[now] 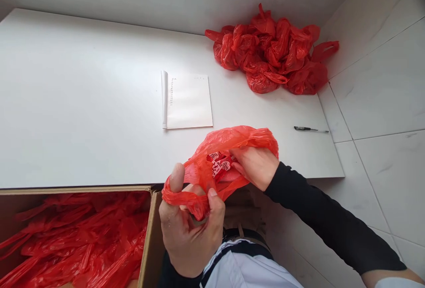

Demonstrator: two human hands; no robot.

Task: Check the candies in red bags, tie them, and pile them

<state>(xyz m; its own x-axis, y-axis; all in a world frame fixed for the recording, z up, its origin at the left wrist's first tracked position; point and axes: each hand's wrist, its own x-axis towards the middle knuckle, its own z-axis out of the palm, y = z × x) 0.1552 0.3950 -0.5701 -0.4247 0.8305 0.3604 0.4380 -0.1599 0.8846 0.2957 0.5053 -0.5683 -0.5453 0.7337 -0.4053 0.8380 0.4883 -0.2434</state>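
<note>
A thin red plastic bag (232, 137) hangs with its mouth toward me at the table's front edge. My left hand (192, 230) is closed on its handles, which loop over a finger and bunch under the thumb. Reaching into the mouth from the right is my right hand (257, 164). Most of its fingers are hidden inside, so I cannot see whether they hold anything. Beside those fingers, small red and pink printed packets (219, 165) show in the bag.
On the white table (83, 102) lies a notepad (189, 102) with handwriting down its left side. A pile of filled red bags (268, 51) rests against the back wall. A pen (308, 129) lies at right. The cardboard box (148, 235) at lower left holds red plastic bags (86, 239).
</note>
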